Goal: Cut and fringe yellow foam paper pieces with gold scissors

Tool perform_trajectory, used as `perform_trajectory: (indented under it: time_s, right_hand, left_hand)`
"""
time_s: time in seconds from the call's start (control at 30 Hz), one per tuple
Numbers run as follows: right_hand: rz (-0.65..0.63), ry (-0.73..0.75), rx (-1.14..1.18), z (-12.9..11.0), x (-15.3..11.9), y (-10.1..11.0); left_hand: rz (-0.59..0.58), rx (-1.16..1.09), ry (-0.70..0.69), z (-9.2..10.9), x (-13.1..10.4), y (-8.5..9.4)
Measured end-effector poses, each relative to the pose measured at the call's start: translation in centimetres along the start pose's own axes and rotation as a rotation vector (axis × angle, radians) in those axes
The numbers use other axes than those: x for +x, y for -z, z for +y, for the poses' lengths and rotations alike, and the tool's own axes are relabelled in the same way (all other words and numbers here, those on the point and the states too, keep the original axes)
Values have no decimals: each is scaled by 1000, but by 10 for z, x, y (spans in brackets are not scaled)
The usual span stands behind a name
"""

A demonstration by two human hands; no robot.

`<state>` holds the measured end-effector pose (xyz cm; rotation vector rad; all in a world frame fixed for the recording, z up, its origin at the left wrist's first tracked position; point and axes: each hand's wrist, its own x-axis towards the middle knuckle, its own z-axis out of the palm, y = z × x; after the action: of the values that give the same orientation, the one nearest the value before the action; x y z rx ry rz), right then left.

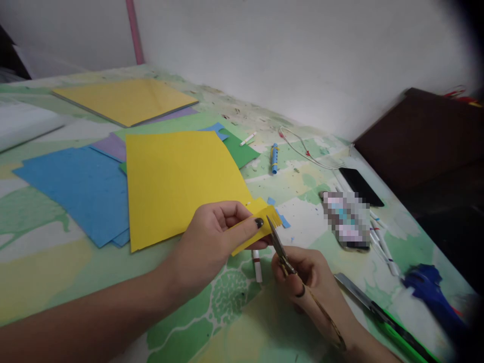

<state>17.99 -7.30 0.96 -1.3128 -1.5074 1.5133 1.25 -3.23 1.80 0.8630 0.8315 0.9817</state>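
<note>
Carefully, a person's two bare hands work a yellow strip [242,243] and a pair of scissors [280,251] just off the near right corner of a large yellow sheet [181,184] on a patterned desk [94,282]. The left forearm stretches in from the near left, passing in front of the sheet, with the left hand [223,229] palm inward and its dark-nailed thumb laid along the strip. The right hand [312,280] comes from the near right, its wrist low and its fingers curled.

The strip's long axis slants from its plain end, nearer the wearer, to its fringed end, which points away to the right of the sheet. The scissors cross it at an angle, tips directed back toward the sheet and resting at the strip near the fringe; how wide the blades stand cannot be told.

The left hand is closed in a pinch, thumb above and fingers beneath the strip. The right is folded tightly around the scissors' handles. Blue sheets [75,186] lie left of the yellow sheet.
</note>
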Motion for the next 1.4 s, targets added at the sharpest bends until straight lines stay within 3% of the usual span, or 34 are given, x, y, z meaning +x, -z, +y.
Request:
perform_trajectory:
  time_s: [0.6,1.4]
  right_hand:
    - [-5,-38,63,2,-1,1]
    - [79,-103,-77,2,2,-1]
  left_hand:
    - [11,41,-7,1,-1,-1]
    - [27,78,-2,1,0,0]
